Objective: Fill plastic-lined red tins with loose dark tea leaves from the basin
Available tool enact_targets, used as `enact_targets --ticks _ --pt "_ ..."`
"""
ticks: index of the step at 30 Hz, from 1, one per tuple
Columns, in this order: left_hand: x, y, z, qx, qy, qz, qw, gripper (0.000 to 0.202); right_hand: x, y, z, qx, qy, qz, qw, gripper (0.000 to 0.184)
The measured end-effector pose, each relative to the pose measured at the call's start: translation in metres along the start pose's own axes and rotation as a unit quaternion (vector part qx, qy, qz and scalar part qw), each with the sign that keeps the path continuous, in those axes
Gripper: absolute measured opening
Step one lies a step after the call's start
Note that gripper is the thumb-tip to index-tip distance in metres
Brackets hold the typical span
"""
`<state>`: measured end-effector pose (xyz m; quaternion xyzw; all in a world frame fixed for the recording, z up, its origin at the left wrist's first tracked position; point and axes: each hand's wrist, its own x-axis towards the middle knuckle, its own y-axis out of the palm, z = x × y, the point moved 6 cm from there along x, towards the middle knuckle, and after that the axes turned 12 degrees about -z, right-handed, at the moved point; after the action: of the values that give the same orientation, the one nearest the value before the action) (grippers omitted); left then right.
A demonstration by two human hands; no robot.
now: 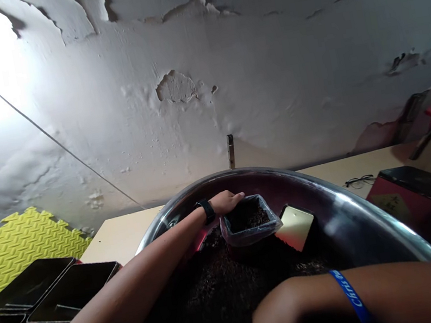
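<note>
A large steel basin (355,204) in front of me holds a heap of dark loose tea leaves (220,287). In it stands a square container lined with a clear plastic bag (250,222), partly filled with the dark leaves. My left hand (226,201) reaches far in and rests on the container's left rim, fingers curled over the edge; a black watch is on that wrist. My right hand (282,315) lies low in the dark leaves at the near side, with a blue wristband; its fingers are buried in shadow. A gold square lid (295,225) leans beside the container.
Black trays (51,293) lie at the left on a pale table (120,235). A yellow foam mat (14,244) leans at the far left. A red and black box (407,195) stands at the right. The peeling white wall (227,82) is close behind.
</note>
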<state>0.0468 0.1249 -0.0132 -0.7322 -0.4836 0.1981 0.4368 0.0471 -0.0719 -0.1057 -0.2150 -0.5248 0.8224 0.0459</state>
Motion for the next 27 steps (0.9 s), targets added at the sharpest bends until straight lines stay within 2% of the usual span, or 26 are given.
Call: enact_targets --ticks 2,3,5,7,9,11,14,17,19,20,22,24,27 --pt "0.000 0.000 0.001 0.001 -0.003 -0.002 1.000 0.058 -0.011 -0.017 0.010 0.020 -0.015 0.013 1.000 0.021" --pt "0.000 0.000 0.000 0.003 -0.003 -0.002 1.000 0.058 -0.016 -0.032 0.011 0.024 -0.006 -0.023 0.999 0.027" --pt "-0.001 -0.001 -0.001 0.011 0.004 -0.002 1.000 0.058 -0.027 -0.071 0.009 0.025 0.020 -0.147 0.989 0.037" --pt "-0.003 -0.002 -0.004 0.016 0.015 0.000 1.000 0.058 -0.038 -0.106 0.001 0.032 0.043 -0.254 0.966 0.037" --pt "-0.003 -0.002 -0.007 0.012 0.026 0.007 1.000 0.058 -0.048 -0.131 -0.018 0.019 0.084 -0.343 0.935 0.036" --pt "-0.002 -0.001 -0.007 -0.001 0.025 0.021 0.999 0.056 -0.057 -0.145 -0.042 -0.037 0.145 -0.395 0.906 0.036" --pt "0.001 0.000 -0.002 -0.011 0.007 0.029 0.999 0.050 -0.068 -0.153 -0.068 -0.119 0.184 -0.412 0.885 0.033" --pt "0.003 0.000 0.001 -0.001 0.010 0.027 1.000 0.043 -0.087 -0.164 -0.076 -0.121 0.168 -0.466 0.860 0.025" --pt "0.002 0.000 0.001 0.004 0.011 0.028 1.000 0.044 -0.099 -0.169 -0.078 -0.106 0.169 -0.490 0.849 0.031" --pt "0.001 0.000 0.000 0.004 0.009 0.026 1.000 0.046 -0.101 -0.169 -0.078 -0.091 0.164 -0.476 0.859 0.036" --pt "-0.001 -0.001 -0.003 0.000 0.007 0.020 1.000 0.051 -0.097 -0.162 -0.078 -0.055 0.134 -0.408 0.902 0.043" --pt "-0.001 -0.002 -0.005 -0.002 0.009 0.014 1.000 0.054 -0.090 -0.152 -0.076 -0.039 0.101 -0.353 0.929 0.046" --pt "-0.001 -0.002 -0.006 -0.001 0.016 0.017 1.000 0.055 -0.087 -0.149 -0.075 -0.069 0.086 -0.379 0.919 0.050"
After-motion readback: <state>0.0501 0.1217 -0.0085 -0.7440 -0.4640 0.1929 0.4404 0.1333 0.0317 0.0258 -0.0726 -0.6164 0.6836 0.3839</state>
